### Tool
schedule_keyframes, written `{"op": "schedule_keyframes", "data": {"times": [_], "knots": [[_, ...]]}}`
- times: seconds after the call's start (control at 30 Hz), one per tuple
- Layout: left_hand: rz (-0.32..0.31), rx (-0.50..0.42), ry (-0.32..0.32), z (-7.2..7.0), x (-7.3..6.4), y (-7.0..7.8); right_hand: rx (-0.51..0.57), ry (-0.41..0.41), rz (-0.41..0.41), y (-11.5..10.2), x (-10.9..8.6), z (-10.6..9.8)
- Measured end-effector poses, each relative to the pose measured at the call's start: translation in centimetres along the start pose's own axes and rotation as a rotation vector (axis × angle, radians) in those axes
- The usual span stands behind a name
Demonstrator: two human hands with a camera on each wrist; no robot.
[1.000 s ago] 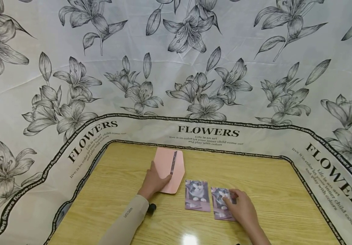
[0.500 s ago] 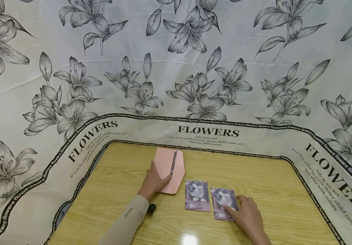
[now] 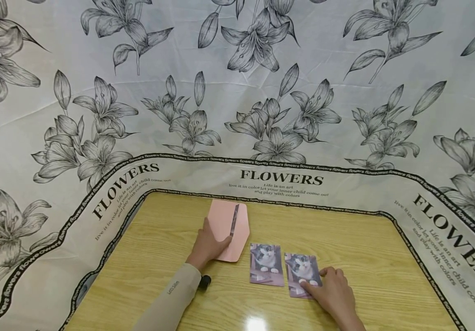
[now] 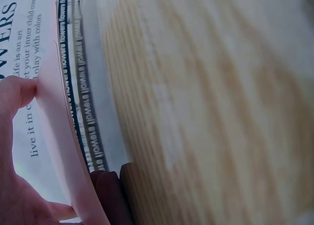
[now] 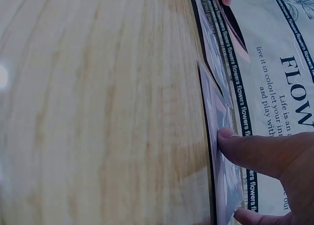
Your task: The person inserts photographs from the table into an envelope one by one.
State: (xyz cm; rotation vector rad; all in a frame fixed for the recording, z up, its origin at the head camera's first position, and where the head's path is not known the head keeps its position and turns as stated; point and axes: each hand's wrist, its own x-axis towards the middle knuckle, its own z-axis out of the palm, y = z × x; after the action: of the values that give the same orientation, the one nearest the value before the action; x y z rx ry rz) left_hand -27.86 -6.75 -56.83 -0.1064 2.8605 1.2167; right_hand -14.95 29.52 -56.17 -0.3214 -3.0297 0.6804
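We see a white fabric backdrop with grey lily drawings (image 3: 258,124) standing round a yellow wood-grained desk (image 3: 171,220); neither has changed. On the desk's far left half, the flat pink paper envelope (image 3: 220,216) lies where it was a second ago, the left hand (image 3: 208,246) gripping its near left side, thumb across the top.

What has altered is the right hand (image 3: 336,292): it has slid down and off to the right, baring most of the rectangular glossy cat-picture card on the right (image 3: 297,266). That card has not moved, so we judge its placing more or less settled. The hand's thumb and fingers stand apart, thumb resting on the card's lower part, forefinger by its right edge. The matching cat-picture card on the left (image 3: 265,262) lies just beside it, untouched.

As for direction, the envelope's long axis runs away from us, leaning slightly right, its tapered flap toward the right. Both cards also run lengthwise away from us, cats' heads at the far end. The narrow dark strip (image 3: 235,218) follows the envelope's length.
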Motion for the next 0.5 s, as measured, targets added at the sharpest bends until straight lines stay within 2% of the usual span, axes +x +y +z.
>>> {"op": "schedule_keyframes", "data": {"times": [0.5], "knots": [[-0.011,-0.004,0.006,0.07,0.04,0.16,0.076,0.006,0.002,0.06,0.18,0.24]]}}
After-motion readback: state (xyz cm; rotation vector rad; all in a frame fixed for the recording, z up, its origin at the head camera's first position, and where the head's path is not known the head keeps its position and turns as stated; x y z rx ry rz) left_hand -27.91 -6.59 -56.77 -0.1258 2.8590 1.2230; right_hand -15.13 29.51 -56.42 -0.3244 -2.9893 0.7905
